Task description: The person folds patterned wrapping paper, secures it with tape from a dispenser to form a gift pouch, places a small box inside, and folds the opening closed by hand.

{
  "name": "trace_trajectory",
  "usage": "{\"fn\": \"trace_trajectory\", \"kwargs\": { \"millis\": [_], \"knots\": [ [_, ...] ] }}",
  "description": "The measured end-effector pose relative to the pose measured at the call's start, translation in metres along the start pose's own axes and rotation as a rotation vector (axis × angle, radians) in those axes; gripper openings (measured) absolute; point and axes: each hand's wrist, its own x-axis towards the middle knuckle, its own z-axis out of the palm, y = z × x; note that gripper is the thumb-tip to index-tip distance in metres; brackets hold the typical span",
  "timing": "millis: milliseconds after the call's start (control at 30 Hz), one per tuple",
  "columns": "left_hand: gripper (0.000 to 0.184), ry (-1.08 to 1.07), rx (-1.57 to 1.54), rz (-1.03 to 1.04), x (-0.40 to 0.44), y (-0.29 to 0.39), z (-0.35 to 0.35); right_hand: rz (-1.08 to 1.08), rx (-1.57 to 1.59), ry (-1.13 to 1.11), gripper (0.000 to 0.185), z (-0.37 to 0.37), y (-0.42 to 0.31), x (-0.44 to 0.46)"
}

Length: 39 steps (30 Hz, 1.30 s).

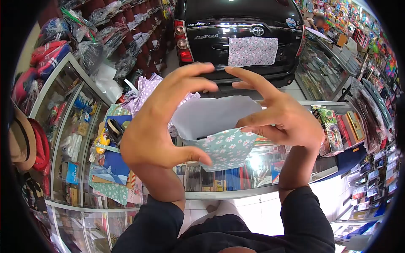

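A green paper bag (225,147) with a white daisy print stands at the middle of the counter, its mouth open and its pale inside (215,113) facing me. My left hand (154,120) curves around the bag's left side, fingers spread above it and thumb in front, with nothing in its grasp. On the other side, my right hand (287,120) has two lower digits at the bag's right rim, one over the inside and one over the front. Its upper fingers reach out over the mouth. What lies inside the bag is hidden.
Under the bag is a glass counter (198,195) with goods inside. Lilac dotted wrapping (145,90) and a yellow figure (101,141) lie at left. Books (350,126) stand at right. Beyond is a black car (211,46) with floral paper (253,51) across its back.
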Motion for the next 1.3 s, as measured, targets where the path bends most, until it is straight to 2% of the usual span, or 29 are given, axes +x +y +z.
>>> {"fn": "trace_trajectory", "kwargs": {
  "millis": [67,100,133,200,233,267,333,367,400,467,567,733,967,1033,1167,1233,1300],
  "knots": [
    [0.121,0.079,-0.135,-0.227,-0.011,0.001,0.009,-0.046,0.023,0.003,0.019,-0.001,0.001,-0.001],
    [0.135,0.002,-0.075,-0.311,-0.013,0.001,0.008,-0.032,0.015,-0.013,0.018,-0.002,-0.001,-0.001],
    [0.135,0.004,-0.075,-0.314,-0.014,-0.001,0.010,-0.018,0.007,-0.029,0.017,-0.003,-0.002,-0.001],
    [0.128,-0.093,-0.231,-0.486,-0.014,-0.009,0.014,0.007,0.012,-0.030,0.016,-0.002,-0.001,-0.004],
    [0.116,-0.122,-0.157,-0.506,-0.013,-0.010,0.014,0.033,0.013,-0.028,0.015,-0.003,-0.001,-0.004],
    [0.116,-0.121,-0.158,-0.507,-0.012,-0.013,0.014,0.033,0.013,-0.029,0.015,-0.004,-0.002,-0.004],
    [0.102,-0.113,-0.317,-0.518,-0.009,-0.017,0.016,0.104,-0.024,-0.045,0.014,-0.008,-0.004,-0.003],
    [0.085,-0.109,-0.277,-0.493,-0.007,-0.014,0.013,0.104,-0.024,-0.046,0.014,-0.007,-0.001,-0.004],
    [0.085,-0.109,-0.277,-0.494,-0.005,-0.014,0.012,0.064,-0.042,-0.018,0.014,-0.006,0.004,-0.005],
    [0.074,-0.197,-0.311,-0.623,-0.001,-0.014,0.011,0.025,-0.059,0.010,0.014,-0.002,0.009,-0.006],
    [0.063,-0.123,-0.297,-0.502,-0.004,-0.020,0.020,0.056,-0.059,0.046,0.015,0.001,0.008,-0.006],
    [0.060,-0.147,-0.291,-0.480,-0.003,-0.018,0.017,0.087,-0.039,0.039,0.022,-0.002,0.002,-0.002],
    [0.054,-0.172,-0.351,-0.507,-0.002,-0.017,0.016,0.200,-0.047,0.135,0.018,0.003,0.001,-0.002],
    [0.054,-0.166,-0.359,-0.498,-0.002,-0.017,0.017,0.284,0.044,0.214,0.017,0.005,-0.001,-0.001],
    [0.053,-0.176,-0.392,-0.506,0.000,-0.015,0.016,0.287,0.189,0.307,0.023,0.008,-0.005,0.003],
    [0.054,-0.163,-0.369,-0.473,-0.002,-0.018,0.018,0.580,0.141,0.287,0.032,0.001,-0.021,0.010],
    [0.054,-0.150,-0.346,-0.439,-0.003,-0.018,0.018,0.528,0.119,0.276,0.035,0.007,-0.013,0.006]
  ]
}}
